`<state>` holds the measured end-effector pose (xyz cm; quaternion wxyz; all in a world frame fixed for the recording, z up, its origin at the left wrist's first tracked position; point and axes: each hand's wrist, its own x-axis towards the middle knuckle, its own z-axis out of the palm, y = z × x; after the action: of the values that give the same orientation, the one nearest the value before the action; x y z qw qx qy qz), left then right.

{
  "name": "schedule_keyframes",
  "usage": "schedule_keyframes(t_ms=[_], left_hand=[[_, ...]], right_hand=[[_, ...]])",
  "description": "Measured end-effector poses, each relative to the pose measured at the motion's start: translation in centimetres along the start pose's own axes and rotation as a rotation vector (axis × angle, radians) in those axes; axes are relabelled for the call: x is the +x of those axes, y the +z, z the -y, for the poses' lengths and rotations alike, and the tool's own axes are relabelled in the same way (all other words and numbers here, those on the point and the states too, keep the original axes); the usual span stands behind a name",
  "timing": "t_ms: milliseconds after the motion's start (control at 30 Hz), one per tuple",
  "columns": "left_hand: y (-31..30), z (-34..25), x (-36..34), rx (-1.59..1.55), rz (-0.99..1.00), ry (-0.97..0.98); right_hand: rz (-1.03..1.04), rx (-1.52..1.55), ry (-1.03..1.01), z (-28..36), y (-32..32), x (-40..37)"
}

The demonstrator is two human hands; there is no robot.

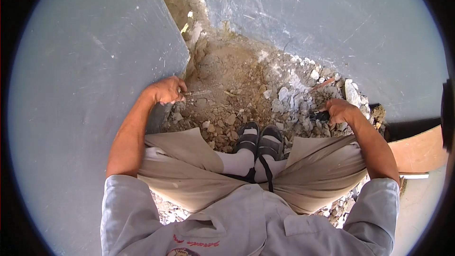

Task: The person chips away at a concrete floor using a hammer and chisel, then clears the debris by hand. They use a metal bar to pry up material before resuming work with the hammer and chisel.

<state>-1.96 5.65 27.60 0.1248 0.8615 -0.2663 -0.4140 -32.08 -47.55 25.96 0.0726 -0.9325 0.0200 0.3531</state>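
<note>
My left hand (168, 90) is closed near the lower corner of the left grey panel (109, 42), with a thin metal rod (196, 93) sticking out from its fingers over the dirt. On the right, my right hand (339, 111) is closed around a black handle (321, 115) just above the rubble. What the handle belongs to is hard to make out. Broken stones and loose soil (237, 76) lie between the two hands.
My sandalled feet (259, 144) stand together amid the rubble. A large grey panel (322, 19) borders the dirt at the upper right. A reddish stick (323, 84) lies on the stones, and a curved brown board (419, 151) is at the right.
</note>
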Motion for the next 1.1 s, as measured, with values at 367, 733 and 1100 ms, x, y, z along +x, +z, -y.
schedule_keyframes(t_ms=[367, 733, 1100], left_hand=[[-0.3, -1.8, -0.7, 0.062, 0.006, -0.043], [-0.3, -2.0, -0.7, 0.019, -0.003, -0.076], [-0.4, -2.1, -1.0, 0.125, -0.013, -0.033]], right_hand=[[0.099, -0.038, 0.055, 2.7, -2.4, -0.7], [0.085, -0.048, 0.07, 2.7, -2.4, -0.5], [0.051, -0.058, 0.08, 2.2, -2.4, -0.1]])
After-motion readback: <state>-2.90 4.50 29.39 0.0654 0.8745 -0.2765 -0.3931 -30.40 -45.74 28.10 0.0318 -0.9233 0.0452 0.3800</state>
